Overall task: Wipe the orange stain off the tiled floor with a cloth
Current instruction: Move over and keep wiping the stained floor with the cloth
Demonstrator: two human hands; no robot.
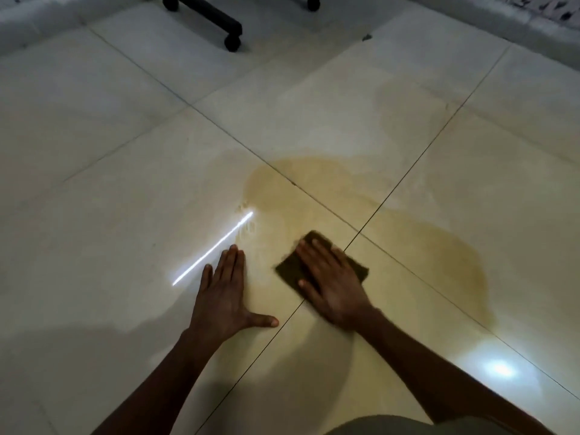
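The right hand [334,279] presses flat, fingers straight, on a dark cloth [288,271] at the tile joint. The left hand [224,293] lies open on the floor [94,199]. The orange stain [439,246] spreads from twelve to three o'clock of the cloth.

Tiled floor [110,146] glossy, smooth, mirroring lights; cloth [290,271] dark, matt; stain [439,246] thin wet-looking film.

Dim, warm-toned view with glare on the glossy cream tiled floor [125,215]: a thin white streak of reflected light [213,248] and a soft round hotspot [499,368]. Motion-blurred around the right hand [332,277]. Curved by wide-angle distortion toward the edges, shadowed at lower left.
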